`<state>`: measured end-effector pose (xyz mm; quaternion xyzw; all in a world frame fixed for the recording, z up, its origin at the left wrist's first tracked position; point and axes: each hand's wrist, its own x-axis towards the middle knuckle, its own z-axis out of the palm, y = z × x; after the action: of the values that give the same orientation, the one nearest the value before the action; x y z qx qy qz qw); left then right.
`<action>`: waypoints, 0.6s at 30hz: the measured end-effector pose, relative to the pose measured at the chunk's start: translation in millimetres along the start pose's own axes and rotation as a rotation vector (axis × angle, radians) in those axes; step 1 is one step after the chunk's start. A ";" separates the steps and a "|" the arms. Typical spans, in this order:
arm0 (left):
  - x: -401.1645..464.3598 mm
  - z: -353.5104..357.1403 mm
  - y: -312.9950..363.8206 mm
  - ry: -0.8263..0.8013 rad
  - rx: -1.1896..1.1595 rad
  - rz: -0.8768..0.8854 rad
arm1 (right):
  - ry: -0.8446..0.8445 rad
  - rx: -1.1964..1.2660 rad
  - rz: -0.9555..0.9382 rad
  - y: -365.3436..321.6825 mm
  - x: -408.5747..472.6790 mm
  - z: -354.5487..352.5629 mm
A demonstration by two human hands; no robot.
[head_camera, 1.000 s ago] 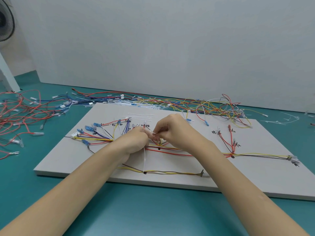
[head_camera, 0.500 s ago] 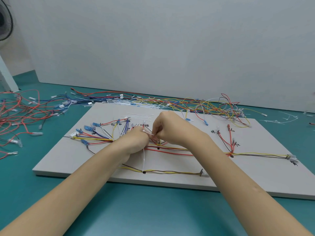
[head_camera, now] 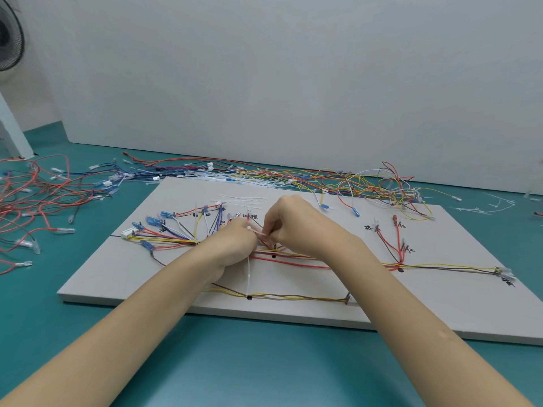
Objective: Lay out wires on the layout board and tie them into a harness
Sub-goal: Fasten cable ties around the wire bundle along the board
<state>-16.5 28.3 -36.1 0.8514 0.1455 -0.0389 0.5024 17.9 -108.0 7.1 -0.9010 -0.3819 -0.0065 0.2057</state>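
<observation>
A white layout board [head_camera: 440,312] lies on the green table, with coloured wires [head_camera: 293,261] laid along marked paths. Wire ends with blue and clear terminals [head_camera: 152,221] fan out at the board's left. At the board's middle, my left hand [head_camera: 232,245] and my right hand [head_camera: 296,224] meet over the wire bundle. Both pinch a white cable tie [head_camera: 256,232] between them. The tie's long tail [head_camera: 248,274] hangs down below my left hand toward the yellow and brown wires [head_camera: 293,296] near the front edge.
Loose red wires [head_camera: 35,198] sprawl on the table at the left. A tangle of mixed wires [head_camera: 367,183] runs along the board's far edge. Spare white cable ties [head_camera: 244,198] lie on the board's back part, and cut tie scraps [head_camera: 484,207] at the far right.
Both hands stay at the same spot on the bundle, shifting only slightly; the tie's tail still hangs below my left hand.
</observation>
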 end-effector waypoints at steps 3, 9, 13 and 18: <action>0.4 0.9 0.0 -0.011 0.014 0.017 | -0.014 0.001 0.000 2.7 -0.3 0.8; 0.1 0.9 -1.2 -0.015 0.042 0.040 | -0.032 0.054 0.033 8.9 1.7 2.9; -0.1 1.9 -0.9 -0.034 0.067 0.068 | -0.090 0.148 0.149 15.4 6.5 2.6; 0.9 1.4 -4.7 -0.056 0.091 0.085 | -0.155 0.292 0.252 21.6 9.6 2.1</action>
<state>-16.9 29.4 -41.0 0.8774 0.0930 -0.0477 0.4682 39.3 -114.1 -1.1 -0.9000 -0.2776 0.1442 0.3035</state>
